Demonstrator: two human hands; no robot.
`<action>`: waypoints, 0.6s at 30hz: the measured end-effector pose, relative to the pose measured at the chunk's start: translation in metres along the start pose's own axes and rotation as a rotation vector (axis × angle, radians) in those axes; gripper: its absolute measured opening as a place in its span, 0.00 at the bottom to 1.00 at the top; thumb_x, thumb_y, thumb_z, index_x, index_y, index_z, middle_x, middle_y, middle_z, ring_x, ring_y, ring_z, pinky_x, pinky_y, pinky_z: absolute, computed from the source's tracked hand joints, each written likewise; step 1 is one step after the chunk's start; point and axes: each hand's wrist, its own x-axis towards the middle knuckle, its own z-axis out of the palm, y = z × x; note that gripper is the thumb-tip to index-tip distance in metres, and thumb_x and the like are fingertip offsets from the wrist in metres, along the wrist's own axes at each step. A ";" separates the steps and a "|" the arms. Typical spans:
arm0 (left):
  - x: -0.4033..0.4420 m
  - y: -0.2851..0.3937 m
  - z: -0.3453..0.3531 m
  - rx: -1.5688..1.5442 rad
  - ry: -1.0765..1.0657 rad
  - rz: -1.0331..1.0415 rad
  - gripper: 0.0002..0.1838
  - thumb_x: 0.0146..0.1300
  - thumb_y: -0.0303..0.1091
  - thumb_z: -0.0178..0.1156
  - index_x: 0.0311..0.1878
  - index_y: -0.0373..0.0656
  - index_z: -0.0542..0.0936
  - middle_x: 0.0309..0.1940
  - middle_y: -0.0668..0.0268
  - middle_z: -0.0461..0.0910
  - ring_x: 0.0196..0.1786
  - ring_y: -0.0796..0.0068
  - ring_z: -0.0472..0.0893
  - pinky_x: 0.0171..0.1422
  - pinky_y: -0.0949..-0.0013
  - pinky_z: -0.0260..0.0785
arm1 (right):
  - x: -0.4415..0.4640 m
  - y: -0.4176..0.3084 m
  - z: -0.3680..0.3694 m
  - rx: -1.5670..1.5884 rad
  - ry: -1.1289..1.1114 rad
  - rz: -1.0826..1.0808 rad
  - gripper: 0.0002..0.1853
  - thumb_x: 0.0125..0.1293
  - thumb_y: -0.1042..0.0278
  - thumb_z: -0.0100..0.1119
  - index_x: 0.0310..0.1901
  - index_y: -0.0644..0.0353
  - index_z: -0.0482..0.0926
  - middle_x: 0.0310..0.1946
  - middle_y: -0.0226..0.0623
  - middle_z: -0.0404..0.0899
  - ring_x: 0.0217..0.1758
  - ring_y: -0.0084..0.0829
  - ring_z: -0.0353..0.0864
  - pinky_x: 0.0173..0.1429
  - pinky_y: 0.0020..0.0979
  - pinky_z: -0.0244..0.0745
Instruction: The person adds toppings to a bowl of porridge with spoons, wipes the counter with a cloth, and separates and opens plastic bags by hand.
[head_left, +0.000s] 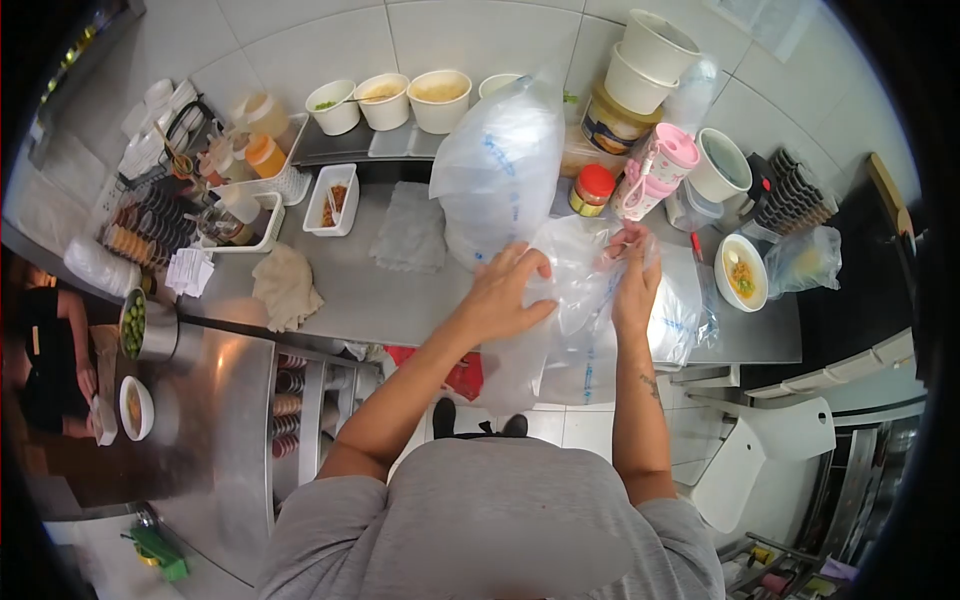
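Clear plastic bags with blue print [585,310] hang from the counter's front in the middle of the view. My right hand [634,278] pinches the upper edge of one bag, fingers closed on the thin film. My left hand [510,292] lies over the bag's left side, thumb and fingers spread apart. Behind it stands a large, puffed-up plastic bag [500,165] with blue print, close to my left fingertips. More flat plastic bags [675,315] lie on the counter right of my right hand. Film partly hides my right fingertips.
Bowls of food [440,98] line the back shelf. A red-lidded jar [592,190], a pink tumbler [655,175] and a soup bowl [741,273] stand right. A cloth [286,288] and a white tub [331,200] sit left. Another person [55,350] works far left; a white chair [745,460] stands right.
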 end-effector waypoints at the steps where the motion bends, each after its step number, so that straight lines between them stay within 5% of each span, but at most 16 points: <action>1: -0.005 0.008 -0.014 0.190 -0.018 0.031 0.28 0.47 0.35 0.63 0.55 0.48 0.68 0.61 0.53 0.63 0.64 0.49 0.63 0.62 0.51 0.54 | -0.005 -0.004 0.006 0.052 -0.024 0.028 0.14 0.73 0.67 0.37 0.51 0.67 0.68 0.34 0.34 0.70 0.34 0.21 0.71 0.40 0.23 0.71; 4: -0.013 0.047 -0.056 0.306 0.037 0.071 0.31 0.45 0.36 0.64 0.57 0.48 0.69 0.63 0.55 0.62 0.66 0.52 0.60 0.63 0.48 0.50 | -0.020 -0.015 0.024 0.071 -0.080 0.109 0.14 0.73 0.67 0.36 0.51 0.67 0.68 0.35 0.34 0.70 0.34 0.21 0.72 0.40 0.23 0.72; 10: -0.035 0.089 -0.159 0.153 -0.074 0.321 0.36 0.43 0.42 0.68 0.59 0.46 0.70 0.62 0.55 0.65 0.63 0.52 0.64 0.64 0.54 0.50 | -0.040 -0.025 0.037 -0.117 -0.333 0.009 0.16 0.63 0.79 0.39 0.52 0.68 0.69 0.44 0.37 0.71 0.50 0.28 0.69 0.60 0.27 0.61; 13: -0.033 0.101 -0.151 0.320 0.315 0.265 0.31 0.48 0.44 0.67 0.57 0.44 0.72 0.58 0.55 0.69 0.61 0.54 0.67 0.63 0.58 0.52 | -0.045 -0.027 0.051 -0.196 -0.515 -0.164 0.18 0.59 0.81 0.40 0.53 0.67 0.67 0.46 0.41 0.68 0.48 0.32 0.69 0.56 0.27 0.64; 18: -0.033 0.027 -0.093 0.107 -0.283 0.033 0.14 0.56 0.36 0.63 0.43 0.42 0.76 0.35 0.62 0.76 0.42 0.62 0.74 0.52 0.61 0.59 | -0.069 -0.040 0.073 -0.048 -0.407 -0.231 0.14 0.66 0.77 0.40 0.52 0.68 0.64 0.48 0.42 0.62 0.37 0.28 0.70 0.45 0.27 0.68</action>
